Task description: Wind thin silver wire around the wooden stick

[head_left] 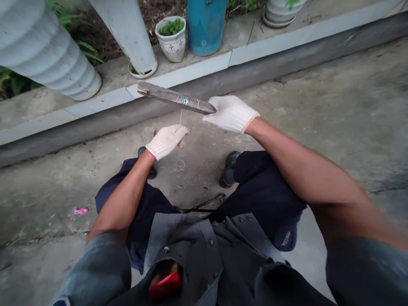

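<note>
My left hand (pixel 167 140) hid most of what was perhaps a small stick (pixel 181 144), while my view's top edge cut off the blue container (pixel 205 29) and ribbed white pot (pixel 57 55).

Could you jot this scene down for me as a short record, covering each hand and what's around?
Right: white-gloved right hand, holding one end of a long grey-brown wooden stick
Left: white-gloved left hand, lower than the stick in the picture; finger closure unclear
Winding: thin whitish thread around the stick, one strand leading toward the left hand
Ledge: small white flowerpot with red flower motifs, beside a blue container
Ground: small pink object on grey concrete
</note>
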Demonstrator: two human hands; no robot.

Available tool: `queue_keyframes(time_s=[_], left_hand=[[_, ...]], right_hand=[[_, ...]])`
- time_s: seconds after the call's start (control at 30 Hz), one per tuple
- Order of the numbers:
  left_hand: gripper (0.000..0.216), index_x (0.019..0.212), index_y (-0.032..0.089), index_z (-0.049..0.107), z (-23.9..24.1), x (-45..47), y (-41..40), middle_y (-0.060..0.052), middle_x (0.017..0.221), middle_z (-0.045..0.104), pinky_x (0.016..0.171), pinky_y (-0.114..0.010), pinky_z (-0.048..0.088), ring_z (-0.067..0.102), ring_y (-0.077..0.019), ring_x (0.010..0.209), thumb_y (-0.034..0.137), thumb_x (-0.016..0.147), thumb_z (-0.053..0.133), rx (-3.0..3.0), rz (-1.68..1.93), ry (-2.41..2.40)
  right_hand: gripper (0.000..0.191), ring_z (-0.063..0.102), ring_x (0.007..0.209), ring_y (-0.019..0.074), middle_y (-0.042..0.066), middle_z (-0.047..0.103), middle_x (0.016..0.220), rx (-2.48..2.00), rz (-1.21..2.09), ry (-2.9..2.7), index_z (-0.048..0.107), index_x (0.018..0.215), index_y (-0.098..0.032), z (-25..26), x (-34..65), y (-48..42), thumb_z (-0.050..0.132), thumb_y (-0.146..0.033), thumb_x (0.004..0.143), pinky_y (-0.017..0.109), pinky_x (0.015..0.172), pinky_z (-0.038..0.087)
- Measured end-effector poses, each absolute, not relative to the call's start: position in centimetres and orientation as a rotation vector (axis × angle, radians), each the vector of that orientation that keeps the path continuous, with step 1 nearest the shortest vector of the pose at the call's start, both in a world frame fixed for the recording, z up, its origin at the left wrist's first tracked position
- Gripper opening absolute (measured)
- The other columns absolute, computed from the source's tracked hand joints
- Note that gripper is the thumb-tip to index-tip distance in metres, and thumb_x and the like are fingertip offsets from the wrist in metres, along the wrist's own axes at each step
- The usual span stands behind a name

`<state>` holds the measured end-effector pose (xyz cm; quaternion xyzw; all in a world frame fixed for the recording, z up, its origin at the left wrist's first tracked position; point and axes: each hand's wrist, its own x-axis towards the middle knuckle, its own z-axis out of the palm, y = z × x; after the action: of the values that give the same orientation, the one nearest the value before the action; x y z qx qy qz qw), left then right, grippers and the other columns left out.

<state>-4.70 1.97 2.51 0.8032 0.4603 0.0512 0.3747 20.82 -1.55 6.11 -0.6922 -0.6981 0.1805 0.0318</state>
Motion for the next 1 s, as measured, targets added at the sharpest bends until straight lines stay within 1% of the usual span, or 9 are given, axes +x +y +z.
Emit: queue_keyframes(time_s=[0.13, 0.27, 0.33, 0.47, 0.6, 0.67, 0.8, 0.9, 1.0], left_hand=[[0.041, 0.084, 0.022, 0.069, 1.8, -4.6, 1.6, -0.001, 0.073, 0.076, 0.077, -0.029, 0.047, 0.067, -0.0195, 0.073, 0.041, 0.114, 0.048, 2.078, 0.045, 1.104], [0.043, 0.08, 0.023, 0.064, 1.7, -4.6, 1.5, 0.0, 0.066, 0.07, 0.073, -0.03, 0.043, 0.065, -0.0197, 0.068, 0.044, 0.114, 0.048, 2.139, 0.007, 1.097], [0.041, 0.083, 0.023, 0.067, 1.8, -4.8, 1.6, 0.001, 0.064, 0.068, 0.071, -0.031, 0.042, 0.064, -0.0207, 0.067, 0.044, 0.114, 0.048, 2.184, -0.026, 1.124], [0.041, 0.089, 0.025, 0.076, 1.8, -5.4, 2.4, 0.0, 0.065, 0.068, 0.069, -0.031, 0.041, 0.064, -0.0218, 0.067, 0.045, 0.113, 0.05, 2.233, -0.119, 1.142], [0.044, 0.073, 0.024, 0.068, 1.6, -6.1, 3.4, -0.003, 0.064, 0.064, 0.063, -0.033, 0.034, 0.054, -0.0204, 0.061, 0.048, 0.109, 0.06, 2.256, -0.127, 1.192], [0.042, 0.075, 0.024, 0.07, 1.4, -6.4, 3.7, -0.004, 0.065, 0.064, 0.06, -0.032, 0.033, 0.052, -0.0202, 0.06, 0.051, 0.107, 0.065, 2.166, -0.068, 1.217], [0.04, 0.078, 0.024, 0.074, 0.9, -6.5, 4.0, -0.004, 0.071, 0.068, 0.061, -0.03, 0.038, 0.057, -0.0201, 0.064, 0.051, 0.106, 0.065, 2.053, 0.041, 1.17], [0.04, 0.078, 0.022, 0.074, 0.4, -6.2, 3.6, -0.005, 0.074, 0.072, 0.069, -0.029, 0.046, 0.065, -0.0207, 0.072, 0.049, 0.106, 0.064, 1.968, 0.116, 1.104], [0.045, 0.088, 0.02, 0.077, -0.1, -5.6, 2.8, -0.005, 0.068, 0.071, 0.075, -0.028, 0.052, 0.071, -0.0218, 0.075, 0.053, 0.109, 0.056, 1.912, 0.118, 1.084]], right_hand=[[0.036, 0.074, 0.104, 0.0329, 0.019, 0.079, 0.116, -2.277, 0.284, -2.083, 0.076, 0.135, -0.017, 5.6, 20.5, -1.1, 0.058, -0.034, 0.108, 0.041, 0.085, 0.05], [0.044, 0.076, 0.106, 0.0329, 0.021, 0.079, 0.117, -2.317, 0.087, -2.153, 0.074, 0.145, -0.017, 5.4, 20.2, -0.9, 0.052, -0.016, 0.107, 0.045, 0.09, 0.05], [0.039, 0.074, 0.109, 0.0357, 0.023, 0.079, 0.114, -2.313, 0.07, -2.202, 0.077, 0.139, -0.014, 5.0, 19.8, -0.8, 0.054, -0.018, 0.108, 0.05, 0.094, 0.05], [0.033, 0.07, 0.119, 0.0432, 0.021, 0.075, 0.101, -2.301, 0.015, -2.341, 0.084, 0.108, -0.006, 4.1, 19.1, -0.6, 0.057, -0.027, 0.108, 0.065, 0.11, 0.043], [0.035, 0.067, 0.123, 0.0382, 0.016, 0.075, 0.098, -2.048, -0.133, -2.726, 0.084, 0.11, -0.007, 4.1, 19.7, -0.7, 0.052, -0.018, 0.104, 0.067, 0.126, 0.027], [0.03, 0.066, 0.119, 0.0343, 0.016, 0.077, 0.103, -1.885, -0.07, -2.901, 0.085, 0.109, -0.009, 4.3, 20.5, -0.8, 0.058, -0.014, 0.097, 0.059, 0.123, 0.033], [0.031, 0.068, 0.107, 0.0278, 0.015, 0.079, 0.112, -1.65, 0.443, -2.949, 0.084, 0.108, -0.016, 4.5, 21.9, -1.4, 0.063, -0.01, 0.086, 0.038, 0.095, 0.044], [0.031, 0.068, 0.092, 0.0237, 0.013, 0.08, 0.11, -1.694, 0.661, -2.797, 0.082, 0.111, -0.016, 4.8, 22.1, -1.9, 0.062, -0.012, 0.088, 0.034, 0.081, 0.042], [0.026, 0.068, 0.089, 0.0238, 0.014, 0.079, 0.108, -1.855, 0.6, -2.626, 0.081, 0.114, -0.015, 5.3, 21.5, -2.0, 0.063, -0.018, 0.095, 0.034, 0.076, 0.042]])
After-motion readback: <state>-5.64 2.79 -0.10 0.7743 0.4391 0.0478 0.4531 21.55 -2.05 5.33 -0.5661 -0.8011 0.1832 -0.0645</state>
